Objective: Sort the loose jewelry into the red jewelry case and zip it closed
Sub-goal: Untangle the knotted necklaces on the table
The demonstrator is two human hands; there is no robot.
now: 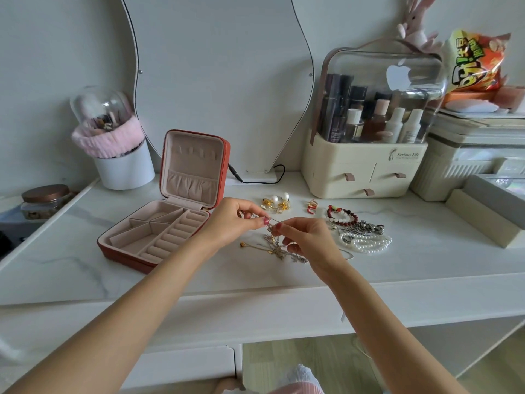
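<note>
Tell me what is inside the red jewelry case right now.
The red jewelry case lies open; its pink compartments and ring rolls look bare. The lid's gathered pocket hides whatever may be in it.

I see soft, even daylight with only faint shadows on the white marble-patterned tabletop (397, 263). The clear plastic dome of the cream cosmetics organiser (380, 81) shows pale glare. My wide lens bows the desk edge and stretches the corners. The centre is sharp; the edges soften.

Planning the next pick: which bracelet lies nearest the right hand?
The white pearl bracelet, beside the right hand; the red beaded bracelet lies farther back.
</note>
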